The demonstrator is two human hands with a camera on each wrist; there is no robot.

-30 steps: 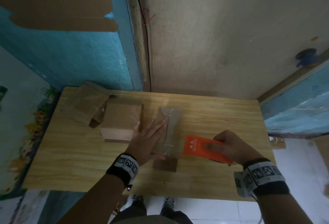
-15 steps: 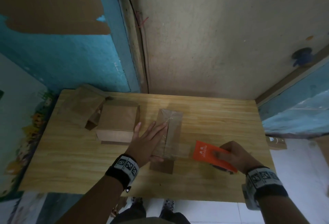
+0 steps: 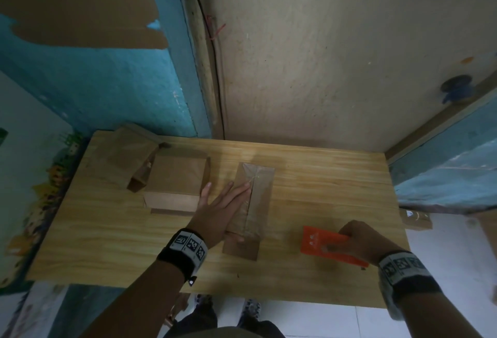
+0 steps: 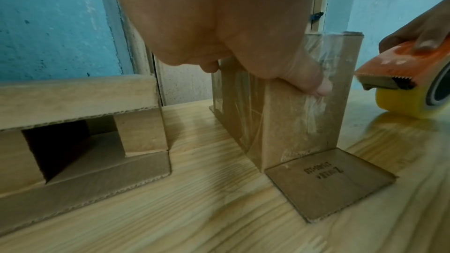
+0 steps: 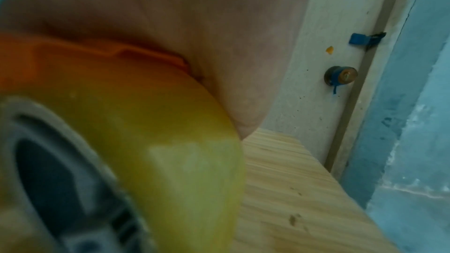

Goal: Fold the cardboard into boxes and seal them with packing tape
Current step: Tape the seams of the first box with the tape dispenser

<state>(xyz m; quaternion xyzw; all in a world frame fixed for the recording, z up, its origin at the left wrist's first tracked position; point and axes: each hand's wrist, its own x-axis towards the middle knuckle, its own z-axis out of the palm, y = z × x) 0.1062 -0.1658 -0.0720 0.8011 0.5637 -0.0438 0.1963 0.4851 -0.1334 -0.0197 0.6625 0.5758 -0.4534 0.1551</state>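
Running away from the person, the taped box's [image 3: 254, 200] long axis lies mid-surface [image 3: 322, 176]. Left hand [image 3: 219, 210] presses it with flat, straight fingers. Right hand [image 3: 359, 241] grips the orange tape dispenser [image 3: 322, 243], now drawn farther right of the box than before.

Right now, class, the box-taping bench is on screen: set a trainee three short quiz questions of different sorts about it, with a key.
1. True or false: the left hand lies flat on the taped box.
2. Which hand grips the orange tape dispenser? A) left B) right
3. Fill in: the taped box's near flap lies ____ on the wooden table.

Key: 1 true; 2 B; 3 open (flat).
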